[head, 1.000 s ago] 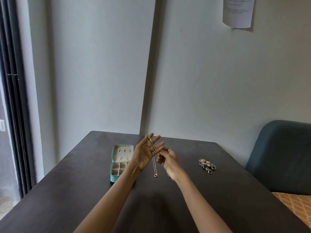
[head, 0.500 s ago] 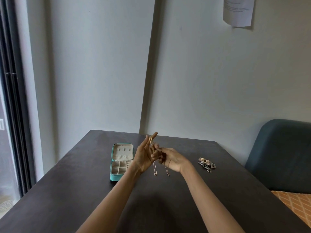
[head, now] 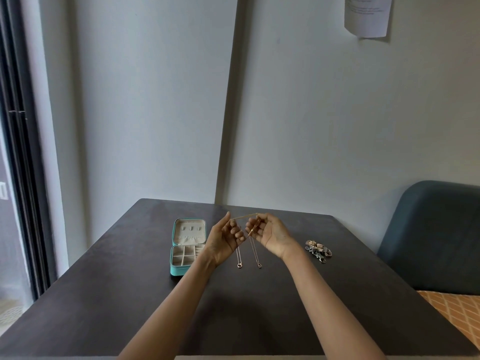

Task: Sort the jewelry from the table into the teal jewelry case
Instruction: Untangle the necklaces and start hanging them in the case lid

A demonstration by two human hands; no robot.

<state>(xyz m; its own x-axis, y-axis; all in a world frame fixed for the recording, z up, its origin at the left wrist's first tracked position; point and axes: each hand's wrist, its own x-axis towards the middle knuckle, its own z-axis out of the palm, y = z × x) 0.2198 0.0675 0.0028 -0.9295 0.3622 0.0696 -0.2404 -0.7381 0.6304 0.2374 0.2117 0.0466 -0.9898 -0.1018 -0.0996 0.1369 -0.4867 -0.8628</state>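
Observation:
Both my hands are raised over the middle of the dark table (head: 130, 294). My left hand (head: 225, 239) and my right hand (head: 270, 233) each pinch thin gold necklace chains (head: 251, 245), stretched between them at the top. Two strands hang down, one ending in a small pendant (head: 239, 265), the other in a second pendant (head: 259, 266), both just above the tabletop. The teal jewelry case (head: 183, 255) lies open to the left of my left hand, its lid back and its beige compartments showing. A pile of remaining jewelry (head: 318, 249) sits on the table to the right of my right hand.
A blue-grey upholstered chair (head: 436, 235) stands at the table's right side, with an orange patterned cushion (head: 457, 315) below it. A window frame (head: 23, 178) runs along the left. A paper sheet (head: 367, 14) hangs on the wall.
My hands have drawn apart, the right one turning palm-up and moving right. The chains now stretch between both hands, and the two pendants hang further apart.

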